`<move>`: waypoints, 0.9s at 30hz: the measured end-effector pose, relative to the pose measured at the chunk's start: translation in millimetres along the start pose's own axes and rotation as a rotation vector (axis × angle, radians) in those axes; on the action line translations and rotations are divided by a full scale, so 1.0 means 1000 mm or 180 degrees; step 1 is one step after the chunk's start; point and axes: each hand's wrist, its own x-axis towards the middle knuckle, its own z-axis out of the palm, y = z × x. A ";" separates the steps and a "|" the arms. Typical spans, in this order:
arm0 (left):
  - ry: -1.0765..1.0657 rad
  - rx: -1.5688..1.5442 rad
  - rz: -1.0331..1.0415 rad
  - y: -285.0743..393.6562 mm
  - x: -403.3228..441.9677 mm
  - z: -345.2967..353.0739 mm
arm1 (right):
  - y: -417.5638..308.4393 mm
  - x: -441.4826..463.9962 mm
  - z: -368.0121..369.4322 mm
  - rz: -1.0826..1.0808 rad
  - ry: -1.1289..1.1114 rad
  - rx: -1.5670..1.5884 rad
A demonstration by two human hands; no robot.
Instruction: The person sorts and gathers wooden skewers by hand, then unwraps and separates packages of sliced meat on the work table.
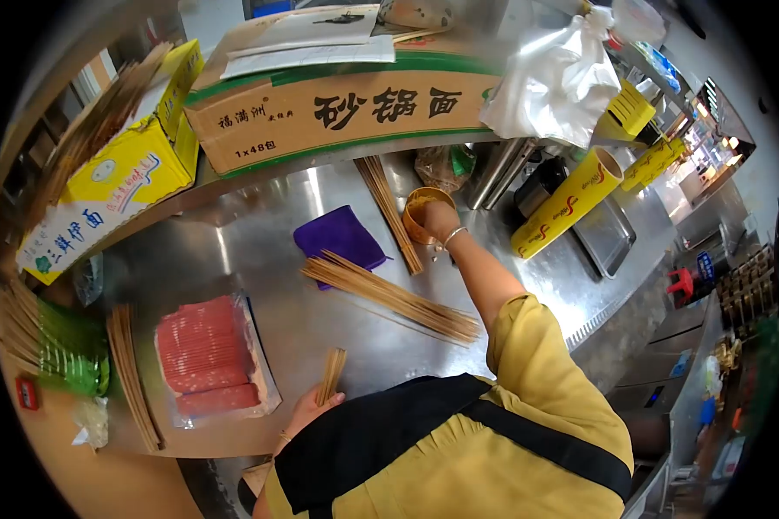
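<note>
My left hand point(305, 410) is closed around a small bundle of wooden skewers point(331, 375), which stand up from it near the table's front edge. My right hand point(442, 220) reaches into a copper-coloured bowl point(412, 227), and its fingers are hidden inside. A yellowish content shows in the bowl, too unclear to name. Between my hands, a loose pile of bamboo skewers point(398, 298) lies partly over a folded purple cloth point(341, 237). To the left, rows of thin pink-red meat slices point(206, 346) sit on a clear plastic-covered tray point(264, 368).
A long skewer bundle point(388, 212) lies left of the bowl. More skewers point(132, 376) lie at the left edge near a green net bag point(74, 346). Cardboard boxes point(277, 147) fill the shelf behind. Yellow film rolls point(567, 203) and a metal tray point(605, 238) stand right.
</note>
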 end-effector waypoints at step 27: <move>0.0325 0.0276 0.0831 0.005 -0.005 -0.042 | -0.171 -0.184 -0.043 -0.1213 -0.1847 0.3216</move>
